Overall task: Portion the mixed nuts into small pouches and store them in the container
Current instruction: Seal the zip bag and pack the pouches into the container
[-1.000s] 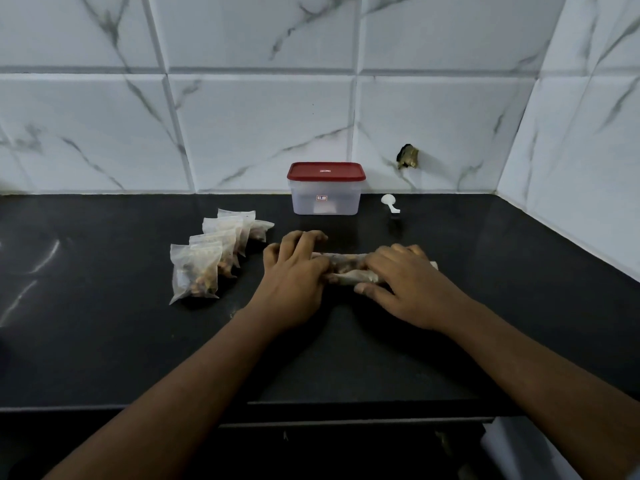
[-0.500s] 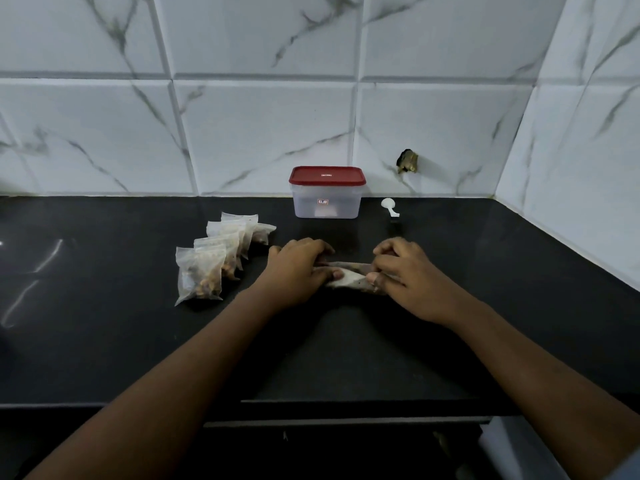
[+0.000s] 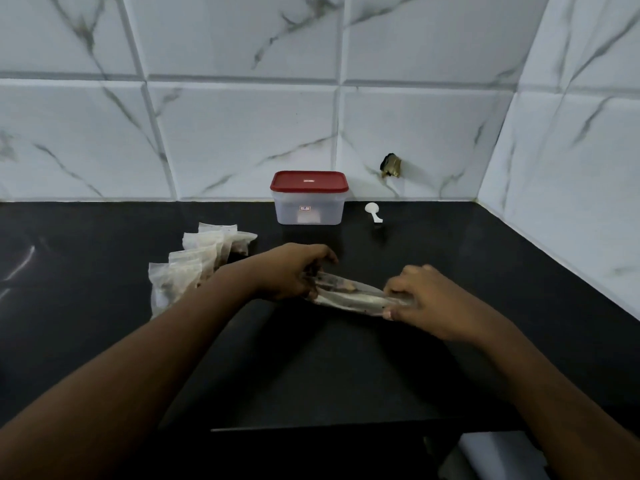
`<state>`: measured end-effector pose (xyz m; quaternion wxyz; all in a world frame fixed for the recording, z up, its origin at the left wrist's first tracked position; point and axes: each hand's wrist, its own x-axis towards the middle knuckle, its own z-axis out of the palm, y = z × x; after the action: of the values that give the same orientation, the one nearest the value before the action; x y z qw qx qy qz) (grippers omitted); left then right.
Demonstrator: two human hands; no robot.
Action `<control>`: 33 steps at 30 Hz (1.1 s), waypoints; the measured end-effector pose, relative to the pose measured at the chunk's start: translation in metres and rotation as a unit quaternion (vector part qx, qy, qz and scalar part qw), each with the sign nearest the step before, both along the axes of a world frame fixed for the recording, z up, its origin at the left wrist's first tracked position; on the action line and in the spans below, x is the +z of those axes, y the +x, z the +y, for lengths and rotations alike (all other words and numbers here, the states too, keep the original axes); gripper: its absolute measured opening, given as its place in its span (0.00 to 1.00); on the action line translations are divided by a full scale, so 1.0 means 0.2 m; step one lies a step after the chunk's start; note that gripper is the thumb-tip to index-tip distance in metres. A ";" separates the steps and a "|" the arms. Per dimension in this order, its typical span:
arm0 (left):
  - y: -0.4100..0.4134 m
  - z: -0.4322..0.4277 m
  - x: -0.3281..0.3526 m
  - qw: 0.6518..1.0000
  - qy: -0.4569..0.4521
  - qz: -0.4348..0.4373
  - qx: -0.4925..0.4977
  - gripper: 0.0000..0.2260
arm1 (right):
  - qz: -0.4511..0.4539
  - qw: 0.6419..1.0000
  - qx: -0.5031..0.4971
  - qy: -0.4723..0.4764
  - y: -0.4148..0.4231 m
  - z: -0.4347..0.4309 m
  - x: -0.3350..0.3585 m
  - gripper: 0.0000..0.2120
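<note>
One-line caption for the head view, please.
The left hand and right hand grip a clear nut bag at a black counter; filled pouches left, lidded container behind.

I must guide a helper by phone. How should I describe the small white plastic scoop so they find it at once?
Look along the back of the black countertop, by the white marbled tiles. Right of the clear plastic container with a red lid lies the small white plastic scoop, apart from it. Nothing else on the counter is solid white.

Both hands [image 3: 294,271] [image 3: 429,303] hold a nut pouch [image 3: 349,294] over the counter [image 3: 311,368].
</note>
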<state>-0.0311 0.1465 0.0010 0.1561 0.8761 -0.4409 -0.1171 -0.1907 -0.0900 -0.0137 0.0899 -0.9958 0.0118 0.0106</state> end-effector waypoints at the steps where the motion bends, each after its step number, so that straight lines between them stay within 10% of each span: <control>1: -0.01 -0.01 0.01 1.000 0.004 -0.010 -0.010 0.26 | -0.020 0.998 -0.028 -0.060 0.00 0.00 0.00 0.12; 5: -0.12 -0.17 0.06 0.999 -0.026 -0.036 -0.029 0.18 | -0.112 0.976 -0.138 -0.125 0.01 -0.11 0.03 0.11; 10: -0.32 -0.45 -0.02 0.992 -0.103 -0.072 -0.003 0.18 | -0.145 0.960 -0.186 0.153 0.16 -0.34 0.09 0.11; 14: -0.47 -0.69 -0.15 0.984 -0.124 -0.124 0.016 0.24 | -0.064 0.876 -0.244 0.412 0.30 -0.48 0.08 0.08; 20: -0.57 -1.00 -0.21 0.979 -0.200 -0.030 0.029 0.06 | -0.055 0.928 -0.221 0.293 0.48 -0.65 0.02 0.12; 26: -0.31 -1.01 -0.17 0.951 -0.310 0.012 0.007 0.09 | -0.077 0.954 -0.174 0.232 0.51 -0.67 -0.02 0.11; 33: 0.14 -1.03 -0.24 0.994 -0.061 -0.061 -0.074 0.23 | -0.085 0.958 -0.205 0.180 0.40 -0.63 0.01 0.09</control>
<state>-0.0033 -0.0589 -0.0463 0.1726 0.8353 -0.5199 -0.0476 -0.1102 -0.2158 -0.0110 0.2690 -0.9365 0.2058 -0.0909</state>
